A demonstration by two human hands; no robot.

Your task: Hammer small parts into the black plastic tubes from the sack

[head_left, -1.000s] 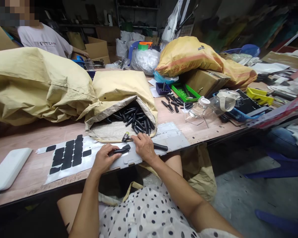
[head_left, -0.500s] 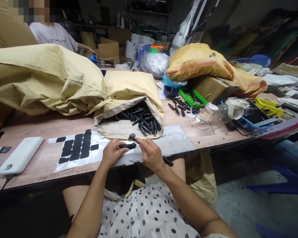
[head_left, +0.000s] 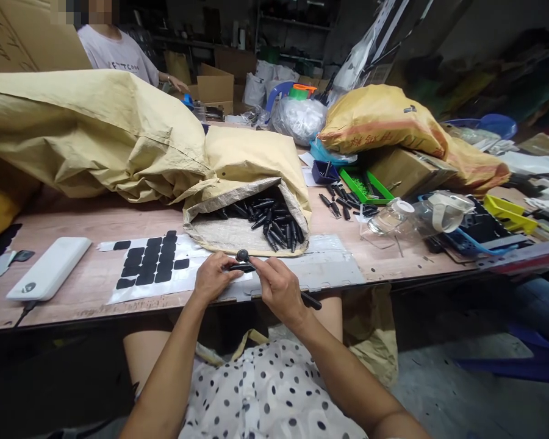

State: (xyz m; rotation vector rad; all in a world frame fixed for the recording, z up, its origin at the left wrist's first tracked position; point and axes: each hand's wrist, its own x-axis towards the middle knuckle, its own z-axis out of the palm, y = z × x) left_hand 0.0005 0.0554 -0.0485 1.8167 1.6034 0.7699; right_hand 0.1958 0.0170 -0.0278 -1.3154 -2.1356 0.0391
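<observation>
My left hand (head_left: 216, 277) is closed on one end of a black tube-shaped part (head_left: 244, 267), held sideways over the table edge. My right hand (head_left: 281, 289) grips a slim tool with a round dark head (head_left: 242, 256) and a black handle (head_left: 310, 300) sticking out behind the palm. The tool's head sits just above the part; I cannot tell whether they touch. Just beyond my hands, an open yellow-tan sack (head_left: 256, 146) lies on its side, with several similar black parts (head_left: 279, 225) in its mouth.
At left lie a sheet of black stickers (head_left: 150, 262) and a white power bank (head_left: 50, 268) with a cable. A grey board (head_left: 329, 262) lies beneath my hands. Rightward are a green tray (head_left: 366, 185), loose black parts and a clear jug (head_left: 434, 213). A person (head_left: 119, 55) is behind the sacks.
The view has shifted slightly, so the table appears farther right. The tool's round head has come lower and closer to the black part. Both hands keep their hold.
</observation>
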